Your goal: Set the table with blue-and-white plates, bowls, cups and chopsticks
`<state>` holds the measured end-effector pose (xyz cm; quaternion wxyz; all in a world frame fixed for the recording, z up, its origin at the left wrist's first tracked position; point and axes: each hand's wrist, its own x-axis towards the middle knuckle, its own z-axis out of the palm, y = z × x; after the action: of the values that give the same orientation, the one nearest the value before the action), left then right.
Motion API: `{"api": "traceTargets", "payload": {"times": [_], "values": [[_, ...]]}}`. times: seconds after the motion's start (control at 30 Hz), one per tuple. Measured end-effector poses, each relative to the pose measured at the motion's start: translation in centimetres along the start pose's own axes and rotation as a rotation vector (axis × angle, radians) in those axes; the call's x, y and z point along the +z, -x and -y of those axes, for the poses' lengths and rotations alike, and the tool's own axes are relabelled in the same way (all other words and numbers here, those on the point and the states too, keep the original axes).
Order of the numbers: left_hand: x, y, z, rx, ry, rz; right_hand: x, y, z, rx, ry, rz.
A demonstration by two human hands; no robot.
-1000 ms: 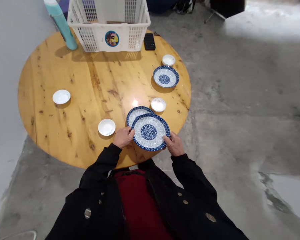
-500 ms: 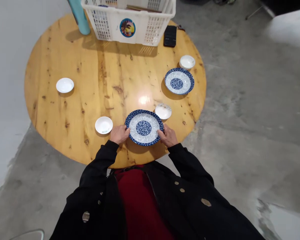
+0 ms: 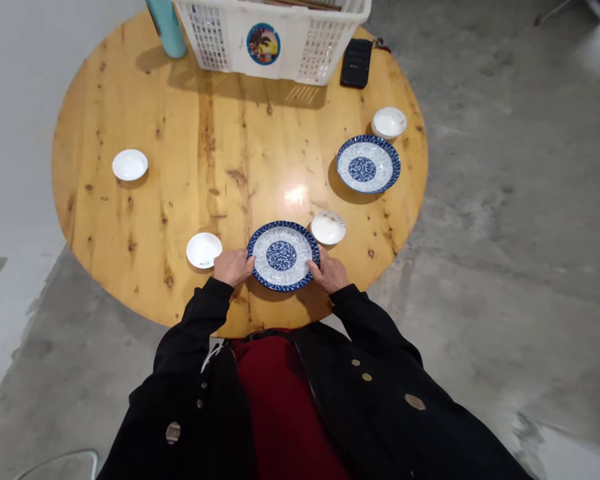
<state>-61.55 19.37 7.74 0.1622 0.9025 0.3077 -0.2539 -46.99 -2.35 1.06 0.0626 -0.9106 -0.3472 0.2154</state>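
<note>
A blue-and-white patterned plate [image 3: 281, 256] is held at the near side of the round wooden table. My left hand [image 3: 233, 267] grips its left rim, thumb on top. On the opposite rim my right hand [image 3: 329, 270] is closed the same way; the fingers under the plate are hidden. Close to my left hand lies a small white bowl [image 3: 204, 251]. Another small white bowl [image 3: 329, 228] sits just beyond the plate's right edge, by my right hand. Farther right rests a second blue-and-white plate [image 3: 368, 164] with a white bowl [image 3: 389, 123] behind it.
The wooden table [image 3: 180, 133] also bears a white bowl [image 3: 130, 165] at the left. At the far side stand a white plastic basket [image 3: 300, 43] with a round sticker, a teal bottle [image 3: 172, 33] and a black phone-like object [image 3: 357, 63]. Grey floor surrounds the table.
Both hands keep hold of the plate, which has moved slightly left toward the left bowl. The camera view has tilted a little downward. The other dishes stay in place on the table.
</note>
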Motion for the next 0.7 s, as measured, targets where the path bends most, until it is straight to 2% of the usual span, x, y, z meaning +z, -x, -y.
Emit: {"api": "traceTargets", "payload": {"times": [0.33, 0.5, 0.7], "values": [[-0.1, -0.2, 0.1, 0.005, -0.017, 0.013, -0.2, 0.3, -0.2, 0.014, 0.073, 0.046], [0.8, -0.6, 0.3, -0.02, 0.056, -0.024, 0.5, 0.2, -0.6, 0.008, -0.223, -0.033], [3.5, -2.9, 0.6, 0.074, 0.51, -0.008, 2.4, -0.5, 0.5, 0.142, -0.607, -0.115]]}}
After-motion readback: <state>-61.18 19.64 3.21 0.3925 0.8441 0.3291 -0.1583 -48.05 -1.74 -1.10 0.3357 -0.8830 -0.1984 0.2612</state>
